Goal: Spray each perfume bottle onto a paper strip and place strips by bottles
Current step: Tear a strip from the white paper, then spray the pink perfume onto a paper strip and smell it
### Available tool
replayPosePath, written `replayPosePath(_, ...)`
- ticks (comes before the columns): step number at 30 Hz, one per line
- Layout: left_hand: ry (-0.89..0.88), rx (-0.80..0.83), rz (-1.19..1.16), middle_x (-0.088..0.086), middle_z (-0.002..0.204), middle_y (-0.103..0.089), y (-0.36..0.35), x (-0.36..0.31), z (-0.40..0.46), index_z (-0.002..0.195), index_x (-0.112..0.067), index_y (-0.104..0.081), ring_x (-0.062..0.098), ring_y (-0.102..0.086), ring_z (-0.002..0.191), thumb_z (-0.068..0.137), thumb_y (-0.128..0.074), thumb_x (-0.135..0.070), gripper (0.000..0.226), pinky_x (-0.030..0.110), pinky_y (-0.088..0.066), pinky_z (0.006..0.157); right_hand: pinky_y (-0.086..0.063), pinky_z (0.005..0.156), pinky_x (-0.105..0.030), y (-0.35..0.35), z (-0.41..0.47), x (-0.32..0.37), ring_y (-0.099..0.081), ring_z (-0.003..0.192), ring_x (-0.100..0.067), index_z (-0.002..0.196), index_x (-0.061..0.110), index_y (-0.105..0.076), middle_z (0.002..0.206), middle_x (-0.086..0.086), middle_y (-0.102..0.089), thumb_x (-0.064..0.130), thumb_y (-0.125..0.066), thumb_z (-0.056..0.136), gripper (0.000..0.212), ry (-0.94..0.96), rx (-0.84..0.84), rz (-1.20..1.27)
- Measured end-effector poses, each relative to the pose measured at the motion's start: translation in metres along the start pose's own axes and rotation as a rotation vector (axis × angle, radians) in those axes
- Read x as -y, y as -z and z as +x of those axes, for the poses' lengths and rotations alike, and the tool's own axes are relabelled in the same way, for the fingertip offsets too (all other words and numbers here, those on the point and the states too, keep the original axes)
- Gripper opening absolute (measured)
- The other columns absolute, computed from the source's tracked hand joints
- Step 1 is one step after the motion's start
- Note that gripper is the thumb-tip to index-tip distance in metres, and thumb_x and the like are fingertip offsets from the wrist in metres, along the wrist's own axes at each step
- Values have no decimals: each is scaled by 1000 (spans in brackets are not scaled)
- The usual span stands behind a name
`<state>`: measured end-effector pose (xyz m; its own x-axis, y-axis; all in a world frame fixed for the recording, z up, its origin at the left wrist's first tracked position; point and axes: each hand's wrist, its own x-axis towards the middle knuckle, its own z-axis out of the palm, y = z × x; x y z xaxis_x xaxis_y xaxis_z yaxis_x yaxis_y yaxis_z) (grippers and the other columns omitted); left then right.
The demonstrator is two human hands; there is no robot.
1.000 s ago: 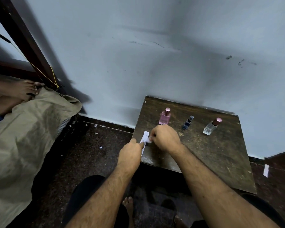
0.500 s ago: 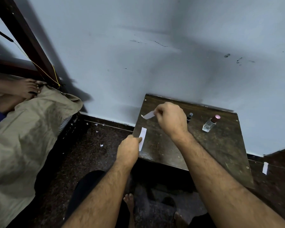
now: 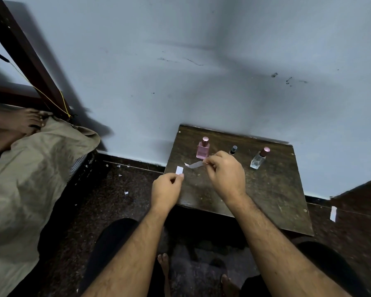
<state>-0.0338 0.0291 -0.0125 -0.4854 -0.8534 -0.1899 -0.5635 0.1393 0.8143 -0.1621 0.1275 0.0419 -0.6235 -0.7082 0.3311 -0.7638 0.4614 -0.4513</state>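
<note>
Paper strips are in both hands in the head view, the only view here. The right hand (image 3: 225,176) pinches one paper strip (image 3: 195,165) by its end between thumb and fingertips, just in front of the pink perfume bottle (image 3: 202,149); the strip runs out toward nine o'clock, its far end bent. The left hand (image 3: 166,188) pinches a shorter white strip (image 3: 179,169) at the table's (image 3: 272,189) seven o'clock edge, the paper standing up above the fingers. Three bottles stand upright along the far side of the table: the pink one at eleven o'clock, a small dark bottle (image 3: 233,149) near twelve, partly hidden by the right hand, and a clear bottle (image 3: 259,158) with a rose cap at one o'clock. Another white slip (image 3: 333,213) lies on the floor at three o'clock.
</note>
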Motion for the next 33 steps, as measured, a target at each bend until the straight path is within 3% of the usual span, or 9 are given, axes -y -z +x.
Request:
replayPosePath(3,300,122,-573,1,72,-69,-10,-19,-10,88,-6,-72,6,-50,47,96,-54,-46,44,19,-34,40,-47,55,-29,2,-13,-6,-60,71,-21,80,20,-76,75,4,-62,16,-75,78,4,55,-37,3)
replayPosePath(5,387,172,-694,2,74,-69,-17,-26,-13,91,-3,-70,5,-47,47,94,-56,-50,49,17,-29,38,-46,53,-30,2,-21,-12,-59,68,-22,79,20,-76,72,4,-61,14,-76,76,6,108,-37,-5)
replayPosePath(7,401,173,-763,2,72,-67,-21,-29,-13,84,-5,-68,4,-45,47,92,-61,-44,41,16,-26,37,-47,51,-32,2,-28,-18,-58,67,-23,77,20,-76,71,4,-61,15,-73,76,6,163,-44,0)
replayPosePath(11,383,164,-818,1,65,-53,-30,-32,-11,73,-12,-58,4,-42,46,91,-67,-20,22,15,-24,34,-45,46,-28,2,-39,-29,-58,66,-21,75,21,-76,72,5,-61,22,-63,79,14,250,-50,27)
replayPosePath(14,397,142,-839,-2,60,-48,-34,-32,-9,73,-12,-56,5,-42,48,90,-66,-13,20,15,-25,34,-46,45,-29,0,-44,-38,-59,68,-22,76,21,-76,74,5,-62,17,-69,76,8,278,-31,44)
replayPosePath(26,408,-19,-886,1,59,-47,-33,-21,2,70,-9,-57,4,-42,46,89,-66,-7,21,15,-29,37,-46,47,-27,-15,-52,-34,-58,69,-20,78,19,-76,76,4,-62,15,-80,75,6,278,-6,42)
replayPosePath(33,393,-92,-877,2,59,-51,-23,-9,14,73,-9,-63,6,-42,45,89,-67,-9,17,15,-33,38,-48,59,-25,-15,-46,-37,-59,74,-15,80,20,-73,79,6,-64,18,-71,80,3,190,-8,76)
